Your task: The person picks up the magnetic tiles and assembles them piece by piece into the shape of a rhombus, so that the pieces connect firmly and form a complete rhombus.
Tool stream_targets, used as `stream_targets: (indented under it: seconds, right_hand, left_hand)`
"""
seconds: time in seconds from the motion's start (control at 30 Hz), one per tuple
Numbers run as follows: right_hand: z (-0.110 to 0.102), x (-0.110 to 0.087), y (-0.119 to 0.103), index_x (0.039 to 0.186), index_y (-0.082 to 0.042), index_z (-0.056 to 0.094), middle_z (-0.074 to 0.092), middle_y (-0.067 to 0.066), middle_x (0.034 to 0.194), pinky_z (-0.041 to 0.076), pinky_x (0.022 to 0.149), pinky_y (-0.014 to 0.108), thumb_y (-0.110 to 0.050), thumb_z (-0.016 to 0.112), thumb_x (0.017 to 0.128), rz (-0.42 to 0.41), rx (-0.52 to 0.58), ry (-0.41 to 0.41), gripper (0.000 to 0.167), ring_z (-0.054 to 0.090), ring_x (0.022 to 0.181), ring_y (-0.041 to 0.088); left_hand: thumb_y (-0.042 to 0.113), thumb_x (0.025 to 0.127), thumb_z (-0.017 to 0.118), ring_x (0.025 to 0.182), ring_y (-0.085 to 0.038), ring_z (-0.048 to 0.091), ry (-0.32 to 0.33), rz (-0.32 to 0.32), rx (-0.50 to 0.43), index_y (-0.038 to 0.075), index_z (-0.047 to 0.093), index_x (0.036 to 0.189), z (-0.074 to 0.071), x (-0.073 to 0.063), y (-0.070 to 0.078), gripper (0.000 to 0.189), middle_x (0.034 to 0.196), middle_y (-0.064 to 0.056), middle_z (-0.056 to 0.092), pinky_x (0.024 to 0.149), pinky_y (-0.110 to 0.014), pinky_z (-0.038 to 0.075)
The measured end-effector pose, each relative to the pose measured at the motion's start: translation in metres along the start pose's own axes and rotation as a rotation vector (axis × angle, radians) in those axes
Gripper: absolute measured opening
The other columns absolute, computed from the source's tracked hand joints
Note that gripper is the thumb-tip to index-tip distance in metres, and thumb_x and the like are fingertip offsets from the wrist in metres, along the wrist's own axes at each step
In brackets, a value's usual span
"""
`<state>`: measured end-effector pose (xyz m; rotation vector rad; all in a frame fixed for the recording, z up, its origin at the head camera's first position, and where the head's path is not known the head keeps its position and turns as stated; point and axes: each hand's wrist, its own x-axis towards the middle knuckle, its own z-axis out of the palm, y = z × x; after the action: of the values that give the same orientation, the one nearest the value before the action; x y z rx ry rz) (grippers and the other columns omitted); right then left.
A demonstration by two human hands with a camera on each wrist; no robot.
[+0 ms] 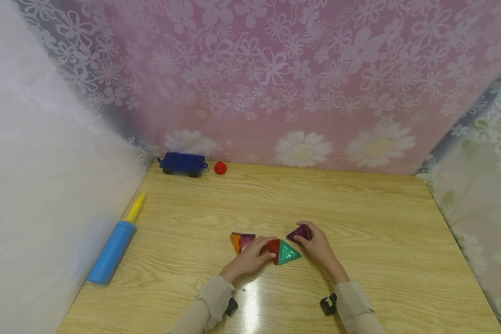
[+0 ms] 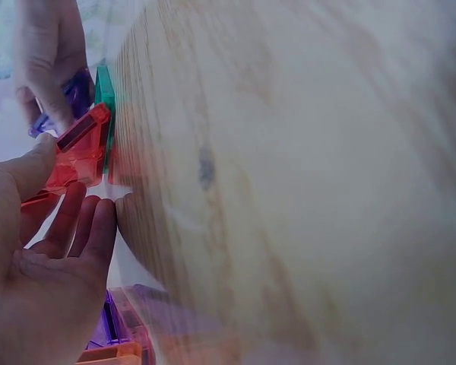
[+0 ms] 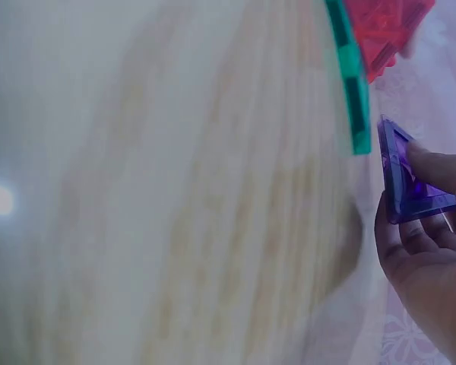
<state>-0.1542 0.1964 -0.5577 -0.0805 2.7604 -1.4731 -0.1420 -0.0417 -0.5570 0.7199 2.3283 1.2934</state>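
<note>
My left hand (image 1: pixel 250 257) pinches a red translucent magnetic tile (image 1: pixel 273 250), which stands tilted up beside a green triangular tile (image 1: pixel 289 252) lying on the table. In the left wrist view the thumb is on the upper edge of the red tile (image 2: pixel 80 148), with fingers below. My right hand (image 1: pixel 318 246) holds a purple triangular tile (image 1: pixel 298 233) between thumb and fingers, just right of the green one. The right wrist view shows the purple tile (image 3: pixel 410 179) clear of the green tile (image 3: pixel 351 80). An orange tile (image 1: pixel 235 242) and a purple-pink tile (image 1: pixel 246 240) lie left of my left hand, partly covered.
At the back left of the wooden table (image 1: pixel 380 213) stand a blue toy wagon (image 1: pixel 183 163) and a small red object (image 1: pixel 220 168). A blue pump with a yellow nozzle (image 1: pixel 113 250) lies along the left edge. Flowered fabric walls (image 1: pixel 250 93) enclose the table's back and sides.
</note>
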Motion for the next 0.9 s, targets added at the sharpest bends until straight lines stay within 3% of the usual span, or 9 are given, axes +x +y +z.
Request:
stream_targets:
  seconds: [0.1,0.2,0.63,0.9]
  right_hand:
    - [0.0,-0.002,-0.003,0.118,-0.002,0.06,0.064,0.016,0.108,0.048,0.071,0.025,-0.012,0.067,0.089,-0.001,0.035,0.031,0.032,0.056,0.087,0.019]
    - [0.001,-0.003,-0.006,0.114,-0.001,0.061,0.064,0.015,0.102,0.046,0.065,0.02,-0.011,0.068,0.088,0.006,0.066,0.036,0.029,0.055,0.081,0.015]
    - [0.013,-0.008,-0.01,0.11,-0.002,0.062,0.066,0.014,0.106,0.052,0.075,0.026,-0.007,0.069,0.086,0.03,0.046,0.012,0.025,0.062,0.094,0.022]
    - [0.015,-0.013,-0.01,0.111,-0.002,0.063,0.066,0.014,0.105,0.046,0.067,0.021,-0.005,0.068,0.087,-0.018,0.008,0.03,0.024,0.055,0.084,0.018]
  left_hand:
    - [0.033,0.098,0.051,0.114,-0.013,0.05,-0.002,0.003,0.004,0.015,0.041,0.144,0.0,0.0,-0.001,0.051,0.128,-0.002,0.053,0.098,-0.033,0.043]
    - [0.033,0.098,0.051,0.113,-0.014,0.05,-0.005,0.013,-0.001,0.014,0.04,0.144,-0.001,0.0,-0.001,0.051,0.128,-0.003,0.052,0.096,-0.033,0.045]
    - [0.03,0.099,0.05,0.117,-0.014,0.049,0.009,0.021,0.012,0.016,0.042,0.143,-0.001,-0.001,0.0,0.047,0.128,-0.001,0.053,0.101,-0.036,0.042]
    - [0.031,0.099,0.05,0.126,-0.02,0.046,0.007,-0.006,0.002,0.014,0.038,0.146,0.0,0.0,0.003,0.052,0.139,-0.006,0.049,0.105,-0.039,0.039]
